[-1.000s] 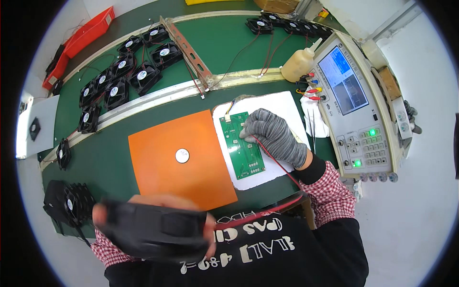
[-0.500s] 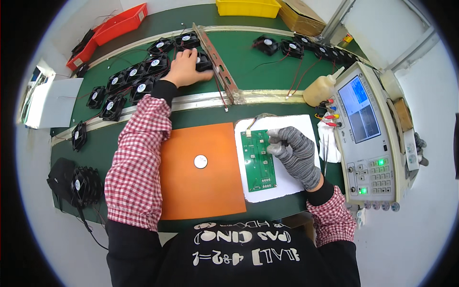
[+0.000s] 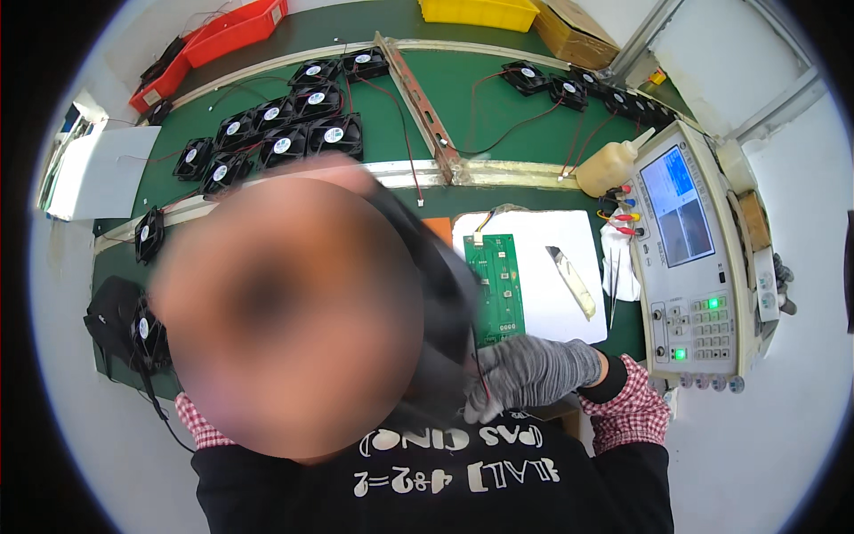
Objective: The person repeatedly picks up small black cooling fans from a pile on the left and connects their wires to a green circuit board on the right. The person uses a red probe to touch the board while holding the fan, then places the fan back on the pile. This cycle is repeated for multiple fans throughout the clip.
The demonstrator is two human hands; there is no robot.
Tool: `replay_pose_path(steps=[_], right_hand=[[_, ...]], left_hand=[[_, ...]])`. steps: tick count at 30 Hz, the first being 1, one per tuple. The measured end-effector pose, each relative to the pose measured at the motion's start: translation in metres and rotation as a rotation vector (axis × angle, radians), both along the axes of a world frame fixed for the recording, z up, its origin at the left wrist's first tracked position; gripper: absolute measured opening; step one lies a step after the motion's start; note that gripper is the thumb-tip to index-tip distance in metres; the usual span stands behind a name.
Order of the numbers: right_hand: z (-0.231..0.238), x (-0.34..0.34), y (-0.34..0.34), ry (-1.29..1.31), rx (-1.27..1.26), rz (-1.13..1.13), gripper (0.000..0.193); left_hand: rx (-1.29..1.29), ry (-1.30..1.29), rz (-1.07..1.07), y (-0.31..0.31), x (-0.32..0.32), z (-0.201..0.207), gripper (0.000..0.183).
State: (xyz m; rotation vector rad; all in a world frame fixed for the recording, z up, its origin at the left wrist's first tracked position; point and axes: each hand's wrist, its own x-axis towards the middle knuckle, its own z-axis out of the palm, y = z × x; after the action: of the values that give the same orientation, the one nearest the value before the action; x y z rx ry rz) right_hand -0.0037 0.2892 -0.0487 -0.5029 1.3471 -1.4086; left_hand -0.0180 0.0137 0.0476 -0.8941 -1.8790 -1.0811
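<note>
My right hand (image 3: 534, 374), in a grey knitted glove, is low in front of my shirt, just below the green circuit board (image 3: 495, 289). Its fingers point left and close around a thin red and black wire (image 3: 481, 374). A large blurred patch covers the left half of the bench and hides my left hand; only part of the checked left sleeve (image 3: 203, 423) shows. The circuit board lies on a white board (image 3: 543, 231), with a small cable plugged in at its top. Beside it rests a pale, dark-ended tool like a utility knife (image 3: 572, 283).
Several black fans (image 3: 334, 135) with wires lie at the back left, others (image 3: 569, 89) at the back right. A slotted metal bar (image 3: 418, 102) divides them. At right stand a tester with a screen (image 3: 676, 205), a squeeze bottle (image 3: 605, 167) and tweezers (image 3: 615, 285).
My left hand has left the fans and gone out of sight; one fan by the bar is gone. My right hand has moved down off the white board, uncovering the knife-like tool.
</note>
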Motion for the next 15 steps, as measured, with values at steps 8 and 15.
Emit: replay_pose_path(steps=[8,15], right_hand=[[0.015,-0.034,0.035,0.967,0.173,-0.402,0.016],[-0.029,-0.052,0.033,0.933,0.138,-0.702,0.022]], left_hand=[[0.641,-0.797,0.039,-0.050,-0.063,-0.038,0.021],[-0.231,-0.913,-0.131,-0.009,-0.024,-0.101,0.049]])
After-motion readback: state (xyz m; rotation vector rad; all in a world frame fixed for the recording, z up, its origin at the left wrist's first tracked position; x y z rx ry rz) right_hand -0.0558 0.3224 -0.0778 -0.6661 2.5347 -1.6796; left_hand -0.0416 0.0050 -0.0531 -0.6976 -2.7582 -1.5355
